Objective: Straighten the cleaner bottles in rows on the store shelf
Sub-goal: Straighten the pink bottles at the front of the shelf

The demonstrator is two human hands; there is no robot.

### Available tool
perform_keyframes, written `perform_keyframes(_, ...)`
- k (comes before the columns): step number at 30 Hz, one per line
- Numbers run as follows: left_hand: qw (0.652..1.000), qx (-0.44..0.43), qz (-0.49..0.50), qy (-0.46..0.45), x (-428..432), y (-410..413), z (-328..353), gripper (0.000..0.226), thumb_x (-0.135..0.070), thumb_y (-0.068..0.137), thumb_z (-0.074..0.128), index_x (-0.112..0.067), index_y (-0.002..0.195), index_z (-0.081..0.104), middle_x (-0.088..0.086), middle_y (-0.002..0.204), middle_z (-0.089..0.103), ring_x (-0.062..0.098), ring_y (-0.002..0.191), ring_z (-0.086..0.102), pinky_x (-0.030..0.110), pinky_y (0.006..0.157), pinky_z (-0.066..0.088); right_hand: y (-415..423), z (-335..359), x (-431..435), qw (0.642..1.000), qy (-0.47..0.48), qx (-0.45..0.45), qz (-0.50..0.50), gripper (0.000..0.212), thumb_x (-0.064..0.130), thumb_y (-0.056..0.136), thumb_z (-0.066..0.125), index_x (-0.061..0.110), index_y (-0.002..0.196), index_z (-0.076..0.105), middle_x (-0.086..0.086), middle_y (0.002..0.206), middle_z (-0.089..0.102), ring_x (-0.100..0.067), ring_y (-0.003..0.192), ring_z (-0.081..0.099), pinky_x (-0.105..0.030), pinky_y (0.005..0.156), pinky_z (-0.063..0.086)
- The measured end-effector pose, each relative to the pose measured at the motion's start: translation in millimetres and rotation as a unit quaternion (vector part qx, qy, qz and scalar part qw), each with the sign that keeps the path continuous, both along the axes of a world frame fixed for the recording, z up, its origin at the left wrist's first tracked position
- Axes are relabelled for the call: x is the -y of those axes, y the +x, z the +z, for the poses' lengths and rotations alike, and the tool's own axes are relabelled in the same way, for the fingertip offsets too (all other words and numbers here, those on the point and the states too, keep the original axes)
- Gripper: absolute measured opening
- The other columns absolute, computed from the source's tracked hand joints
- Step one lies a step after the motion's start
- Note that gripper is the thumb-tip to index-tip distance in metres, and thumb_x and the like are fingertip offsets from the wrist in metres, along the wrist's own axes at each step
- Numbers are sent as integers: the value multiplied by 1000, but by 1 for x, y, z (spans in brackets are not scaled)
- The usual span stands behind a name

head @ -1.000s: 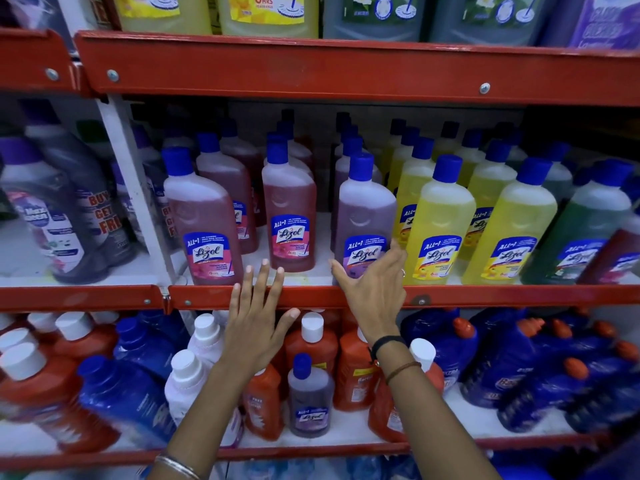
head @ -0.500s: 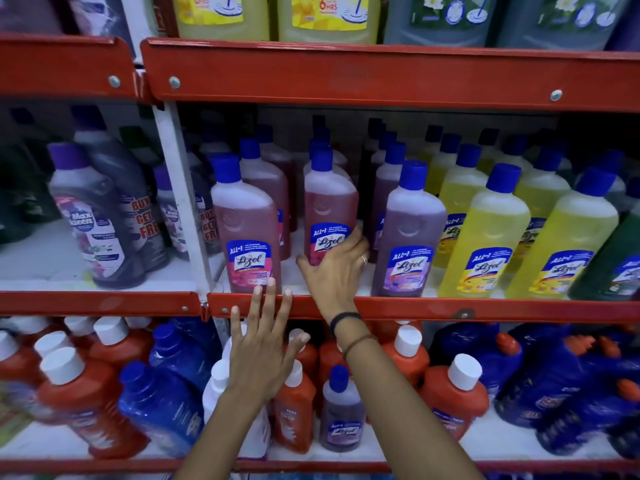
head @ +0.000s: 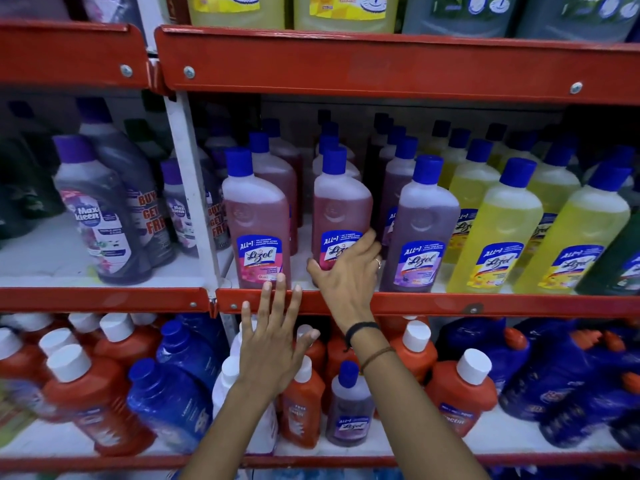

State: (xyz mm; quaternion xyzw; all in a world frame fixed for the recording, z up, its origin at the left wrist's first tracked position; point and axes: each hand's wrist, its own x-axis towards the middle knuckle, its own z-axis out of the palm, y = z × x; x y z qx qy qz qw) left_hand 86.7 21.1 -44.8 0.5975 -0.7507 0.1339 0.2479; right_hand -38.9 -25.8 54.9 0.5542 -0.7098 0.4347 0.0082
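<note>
dim, flat light — shelf (head: 415, 303) back in shadow; wide-angle bend & soft blur at edges.

On the middle shelf (head: 450, 304), at its front edge, stand two pink bottles (head: 258, 233), one purple bottle (head: 420, 230) and two yellow bottles (head: 498, 233); more stand behind each, too dim to count. Two hands are seen, the left hand (head: 273, 344) and the right hand (head: 346, 271). On the lower shelf, white-capped orange bottles (head: 460, 393) and blue bottles (head: 173, 400) overlap too much for a sure count.
</note>
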Motion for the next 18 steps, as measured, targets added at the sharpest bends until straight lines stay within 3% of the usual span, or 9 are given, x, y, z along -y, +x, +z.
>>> perform_keyframes(4,1000,-3,2,18,-1,0,2,69,-64,95,14,-27,152,1,-1,161,-12,22,148,-3,45,114,-15,-1,-4,-13,1000,-8,-3,0,111,49,61,77,-4,138,16,-26,130,42,-42,118,44,-46,101,39)
perform_keyframes(8,999,2,1,43,-4,-1,8,69,-64,95,13,-25,152,5,6,161,5,24,148,1,45,114,-15,-1,-5,-20,1000,-2,8,13,111,50,63,76,-1,140,14,-26,134,39,-42,123,41,-46,103,38)
perform_keyframes(10,999,2,0,53,-6,-2,9,71,-65,95,12,-22,152,9,6,161,1,27,147,5,45,114,-15,-3,-7,-21,999,-11,24,26,111,52,64,76,0,140,14,-24,134,38,-41,123,41,-46,102,39)
perform_keyframes(12,998,-18,-7,54,-11,-8,14,73,-65,94,13,-19,151,6,4,161,-9,23,148,-6,46,114,-15,-9,-11,-25,995,-45,60,70,107,56,66,74,3,139,18,-20,132,39,-35,121,42,-42,103,39)
perform_keyframes(15,987,-134,-80,45,-22,-24,27,75,-59,93,25,-19,150,-1,-2,160,-15,12,145,-18,35,115,-16,-24,-21,-37,964,-98,169,180,95,57,69,71,11,139,25,-2,129,40,-11,115,44,-7,100,31)
perform_keyframes(16,974,-184,-124,46,-24,-29,33,73,-56,94,29,-22,149,-4,-4,159,-17,7,145,-18,25,114,-15,-29,-24,-39,949,-104,210,213,90,57,71,70,13,139,29,1,130,42,-6,115,47,-5,97,34)
perform_keyframes(18,938,-275,-196,75,-24,-38,46,75,-49,97,39,-26,146,-12,-12,156,-24,-3,142,-19,9,111,-10,-39,-25,-41,917,-104,288,256,79,52,75,69,17,137,36,1,132,52,1,115,54,-14,95,45)
